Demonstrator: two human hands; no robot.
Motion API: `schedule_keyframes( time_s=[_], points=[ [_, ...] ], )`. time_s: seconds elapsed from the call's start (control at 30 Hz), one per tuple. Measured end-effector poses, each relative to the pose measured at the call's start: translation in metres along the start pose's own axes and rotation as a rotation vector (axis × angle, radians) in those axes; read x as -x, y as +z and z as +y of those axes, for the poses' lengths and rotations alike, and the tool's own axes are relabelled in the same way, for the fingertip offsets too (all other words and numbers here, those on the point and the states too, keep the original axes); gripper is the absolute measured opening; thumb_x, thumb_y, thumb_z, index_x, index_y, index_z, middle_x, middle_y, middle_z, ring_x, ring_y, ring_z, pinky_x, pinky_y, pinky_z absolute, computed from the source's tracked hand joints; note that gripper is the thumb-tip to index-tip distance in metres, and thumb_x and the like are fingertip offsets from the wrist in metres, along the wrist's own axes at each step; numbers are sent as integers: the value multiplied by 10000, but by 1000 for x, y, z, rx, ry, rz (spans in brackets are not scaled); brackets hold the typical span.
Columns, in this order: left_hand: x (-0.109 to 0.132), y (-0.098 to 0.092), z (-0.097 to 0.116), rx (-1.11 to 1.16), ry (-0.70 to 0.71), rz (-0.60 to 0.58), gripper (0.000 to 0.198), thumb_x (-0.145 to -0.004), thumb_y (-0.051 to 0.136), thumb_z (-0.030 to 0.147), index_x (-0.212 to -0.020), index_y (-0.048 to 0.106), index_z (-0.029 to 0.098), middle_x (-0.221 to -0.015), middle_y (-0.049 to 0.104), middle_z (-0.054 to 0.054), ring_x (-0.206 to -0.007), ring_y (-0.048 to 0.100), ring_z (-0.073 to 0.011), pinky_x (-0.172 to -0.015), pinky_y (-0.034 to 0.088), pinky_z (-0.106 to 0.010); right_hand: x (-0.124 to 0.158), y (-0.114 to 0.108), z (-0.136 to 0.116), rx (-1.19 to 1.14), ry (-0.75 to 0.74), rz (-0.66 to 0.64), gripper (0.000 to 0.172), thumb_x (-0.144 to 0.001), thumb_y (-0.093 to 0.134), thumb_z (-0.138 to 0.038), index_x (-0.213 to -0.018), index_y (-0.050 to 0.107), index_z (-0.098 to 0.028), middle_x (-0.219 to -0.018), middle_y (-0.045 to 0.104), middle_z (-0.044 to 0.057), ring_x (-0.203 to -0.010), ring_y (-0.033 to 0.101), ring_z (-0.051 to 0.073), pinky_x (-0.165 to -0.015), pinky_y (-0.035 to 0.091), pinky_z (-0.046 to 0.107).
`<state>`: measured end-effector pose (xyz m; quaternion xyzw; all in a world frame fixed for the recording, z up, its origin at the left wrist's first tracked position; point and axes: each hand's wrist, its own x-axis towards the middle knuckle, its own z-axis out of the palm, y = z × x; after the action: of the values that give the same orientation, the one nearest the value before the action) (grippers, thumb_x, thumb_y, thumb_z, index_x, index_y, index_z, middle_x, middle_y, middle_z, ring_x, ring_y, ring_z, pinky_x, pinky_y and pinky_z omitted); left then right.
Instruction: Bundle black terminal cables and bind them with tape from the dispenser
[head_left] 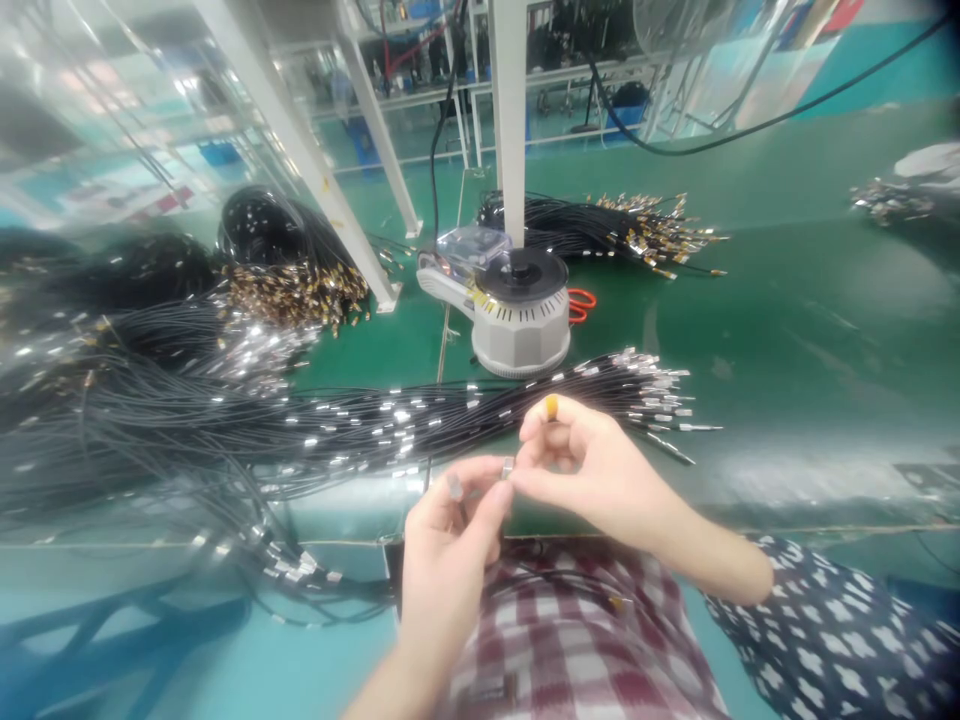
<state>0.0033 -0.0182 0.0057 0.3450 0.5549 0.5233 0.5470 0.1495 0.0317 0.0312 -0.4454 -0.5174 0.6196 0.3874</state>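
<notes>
The left hand (444, 545) and right hand (607, 475) pinch a small, pale silvery, rectangular tag (508, 466) between fingertips, above the near edge of the smooth green bench (795, 340); finer detail is blurred.

Your round dispenser (521, 338) is pale grey under a black disc (527, 272), and the scissor handles (581, 292) right of it are orange-red. Left of it, you see coiled black cables (259, 225) and gold tips (300, 295). On its near side, your cable bundle (487, 405) is black flecked with white, your finger cover (552, 407) yellow, cloth (585, 660) checked maroon and white, sleeve (825, 625) navy with white shapes. Beneath it, the bench (772, 320) is green
</notes>
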Motion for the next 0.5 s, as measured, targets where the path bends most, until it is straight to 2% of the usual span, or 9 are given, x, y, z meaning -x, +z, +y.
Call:
schedule_keyframes(
  time_s=[0.13, 0.33, 0.5],
  points=[
    [-3, 0, 1, 38, -20, -51, 240, -747, 745, 329, -925, 665, 190, -630, 542, 30, -465, 359, -57, -403, 269, -171, 0, 1, 1, -14, -3, 4, 261, -677, 702, -117, -804, 494, -210, -674, 637, -44, -624, 588, 114, -656, 484, 263],
    [-4, -4, 4, 49, -95, -51, 253, -675, 803, 284, -707, 582, 165, -593, 480, 53, -454, 347, -43, -412, 256, -172, 1, 0, -3, 26, -26, 4, 267, -680, 709, -113, -813, 501, -214, -692, 653, -35, -650, 605, 129, -685, 482, 285],
    [-6, -4, 6, 137, -128, -31, 276, -641, 824, 289, -713, 597, 150, -605, 502, 49, -442, 352, -32, -413, 251, -174, 1, -3, 2, -84, 24, -32, 226, -766, 701, -240, -886, 512, -209, -774, 702, 8, -703, 649, 149, -738, 506, 315]
  ],
)
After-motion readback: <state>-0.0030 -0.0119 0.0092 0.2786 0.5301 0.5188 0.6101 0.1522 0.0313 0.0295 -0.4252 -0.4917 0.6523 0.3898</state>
